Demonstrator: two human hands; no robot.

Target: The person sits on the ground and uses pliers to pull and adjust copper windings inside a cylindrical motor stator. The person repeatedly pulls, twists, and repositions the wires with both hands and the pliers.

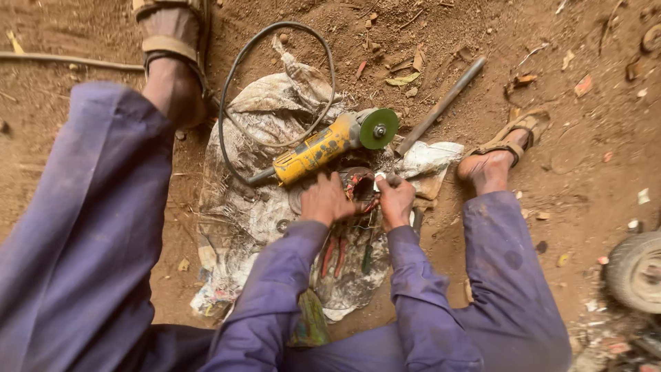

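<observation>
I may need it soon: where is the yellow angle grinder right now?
In the head view the yellow angle grinder lies on the dirty sack, just beyond the left hand, its green disc pointing toward the metal rod.

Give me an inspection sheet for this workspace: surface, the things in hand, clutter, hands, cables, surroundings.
Surface: dirty sack spread on bare red dirt.
Job's things: round motor part with copper-coloured windings, between both hands; thin tool in the right hand, its type unclear.
Clutter: yellow angle grinder with green disc, metal rod, hand tools with red and green handles on the sack.
Hands: left hand resting on the part; right hand closed on the tool.
Cables: black grinder cord looped over the sack.
Surroundings: dry leaves, small wheel at right edge, sandalled feet.
</observation>
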